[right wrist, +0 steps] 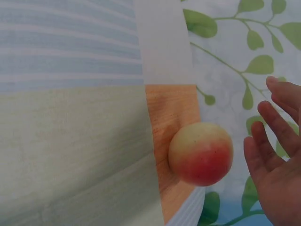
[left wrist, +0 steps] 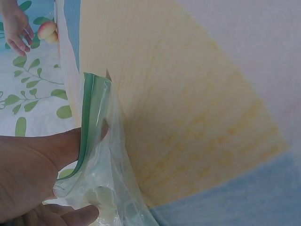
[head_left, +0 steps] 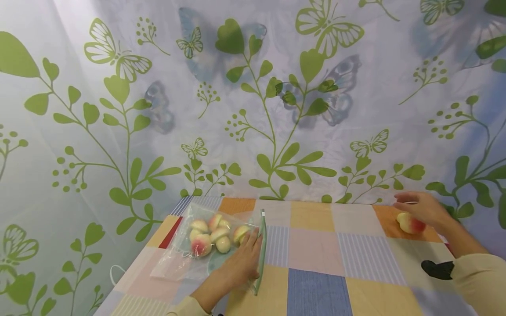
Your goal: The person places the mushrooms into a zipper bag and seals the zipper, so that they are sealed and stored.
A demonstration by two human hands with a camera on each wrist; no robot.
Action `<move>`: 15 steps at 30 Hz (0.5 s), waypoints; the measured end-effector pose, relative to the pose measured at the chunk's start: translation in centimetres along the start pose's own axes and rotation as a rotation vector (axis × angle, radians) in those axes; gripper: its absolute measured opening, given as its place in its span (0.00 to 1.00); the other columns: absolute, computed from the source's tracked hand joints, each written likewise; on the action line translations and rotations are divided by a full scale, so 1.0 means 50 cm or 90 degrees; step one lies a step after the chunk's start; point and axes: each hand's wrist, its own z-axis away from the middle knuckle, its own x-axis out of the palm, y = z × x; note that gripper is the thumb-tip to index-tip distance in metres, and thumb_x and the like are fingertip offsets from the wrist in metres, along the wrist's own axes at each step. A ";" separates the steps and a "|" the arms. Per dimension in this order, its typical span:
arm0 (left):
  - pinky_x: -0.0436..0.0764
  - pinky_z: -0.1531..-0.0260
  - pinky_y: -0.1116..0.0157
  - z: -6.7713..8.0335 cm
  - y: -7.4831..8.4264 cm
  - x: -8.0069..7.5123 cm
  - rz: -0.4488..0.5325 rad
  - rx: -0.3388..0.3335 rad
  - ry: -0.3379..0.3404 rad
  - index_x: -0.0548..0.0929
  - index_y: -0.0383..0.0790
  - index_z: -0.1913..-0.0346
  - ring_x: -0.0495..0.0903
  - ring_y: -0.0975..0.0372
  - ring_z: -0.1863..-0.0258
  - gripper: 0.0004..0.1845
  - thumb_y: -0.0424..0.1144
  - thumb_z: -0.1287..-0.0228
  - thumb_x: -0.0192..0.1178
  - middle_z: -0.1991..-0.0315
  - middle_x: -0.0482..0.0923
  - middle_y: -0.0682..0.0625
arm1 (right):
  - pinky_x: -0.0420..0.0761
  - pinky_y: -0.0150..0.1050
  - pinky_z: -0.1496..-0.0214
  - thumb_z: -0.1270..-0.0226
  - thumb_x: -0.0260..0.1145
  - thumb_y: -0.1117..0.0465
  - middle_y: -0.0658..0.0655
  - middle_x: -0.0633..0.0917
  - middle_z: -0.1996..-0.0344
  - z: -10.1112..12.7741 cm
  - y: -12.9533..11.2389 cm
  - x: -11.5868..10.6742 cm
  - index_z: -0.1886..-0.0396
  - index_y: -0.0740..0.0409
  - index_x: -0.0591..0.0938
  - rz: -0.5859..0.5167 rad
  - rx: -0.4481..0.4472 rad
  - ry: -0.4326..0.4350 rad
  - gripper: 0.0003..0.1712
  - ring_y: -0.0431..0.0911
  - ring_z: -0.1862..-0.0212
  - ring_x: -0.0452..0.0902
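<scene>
A lone peach (right wrist: 201,153) sits at the far right corner of the bench (head_left: 316,245), on an orange square. The right hand (head_left: 421,206) is spread just beside it, fingers straight, gripping nothing. It looks round, smooth and likely to roll, so cupping it around the middle seems best. Over on the left, the left hand (head_left: 243,259) pinches the green zip edge of a clear plastic bag (head_left: 189,259), limp and crinkly, holding several more peaches (head_left: 209,237). No labels or writing are readable anywhere.
</scene>
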 end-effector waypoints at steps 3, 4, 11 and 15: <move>0.65 0.29 0.53 0.001 -0.001 0.001 -0.008 0.002 -0.002 0.59 0.20 0.25 0.58 0.37 0.25 0.59 0.42 0.53 0.83 0.23 0.52 0.25 | 0.79 0.64 0.49 0.24 0.64 0.45 0.81 0.76 0.40 -0.002 0.015 -0.002 0.35 0.78 0.73 0.024 0.009 0.015 0.38 0.77 0.40 0.71; 0.66 0.29 0.53 0.001 -0.002 0.001 -0.007 0.001 -0.002 0.59 0.20 0.25 0.58 0.37 0.25 0.59 0.41 0.54 0.84 0.23 0.52 0.25 | 0.79 0.65 0.49 0.24 0.65 0.46 0.81 0.77 0.41 -0.002 0.019 -0.003 0.36 0.78 0.74 0.034 0.009 0.021 0.38 0.77 0.41 0.72; 0.70 0.32 0.55 0.001 -0.003 0.001 0.008 -0.003 -0.003 0.58 0.21 0.24 0.58 0.36 0.26 0.59 0.41 0.52 0.83 0.23 0.51 0.26 | 0.79 0.65 0.52 0.26 0.67 0.49 0.79 0.81 0.47 -0.012 0.039 0.002 0.41 0.78 0.77 0.096 -0.005 0.042 0.34 0.76 0.46 0.75; 0.69 0.31 0.55 0.000 -0.002 -0.002 0.011 -0.004 -0.004 0.58 0.21 0.24 0.58 0.36 0.26 0.59 0.40 0.53 0.83 0.23 0.51 0.26 | 0.78 0.65 0.52 0.27 0.67 0.44 0.80 0.79 0.45 -0.015 0.057 0.012 0.40 0.78 0.76 0.107 0.013 0.013 0.39 0.76 0.48 0.74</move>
